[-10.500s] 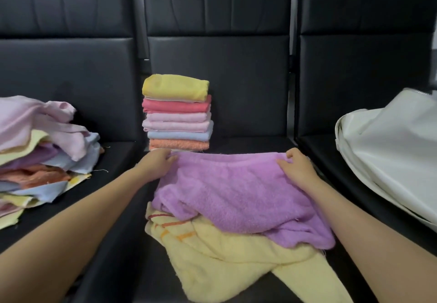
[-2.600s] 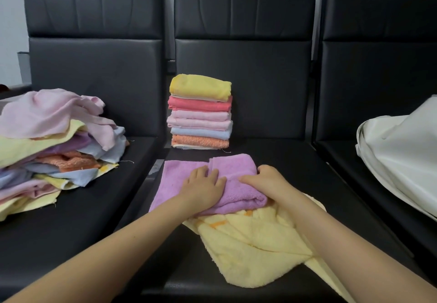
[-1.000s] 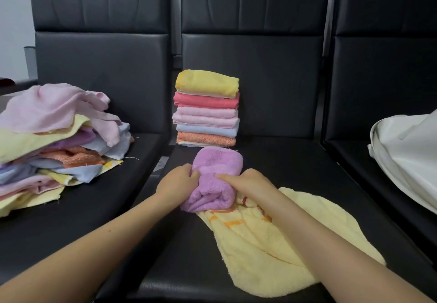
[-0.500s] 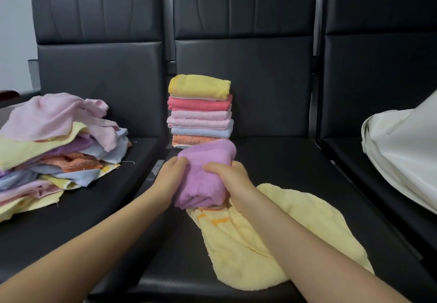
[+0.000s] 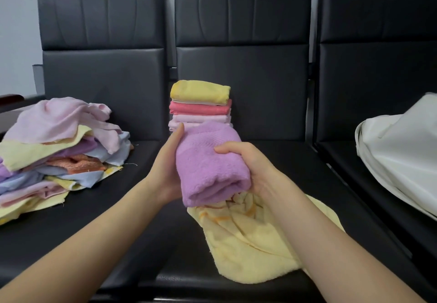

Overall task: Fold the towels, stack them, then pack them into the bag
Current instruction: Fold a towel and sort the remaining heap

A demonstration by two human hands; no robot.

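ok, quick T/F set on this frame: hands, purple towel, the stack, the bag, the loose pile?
1. Both hands grip the folded purple towel, left hand and right hand at its sides. True.
2. The purple towel already sits on top of the stack. False: it is held in front of the stack, whose top towel is yellow.
3. The white bag is on the right seat. True.
4. The yellow towel on the middle seat is neatly folded. False: it lies spread out and rumpled below the hands.
5. The pile of loose towels lies on the left seat. True.
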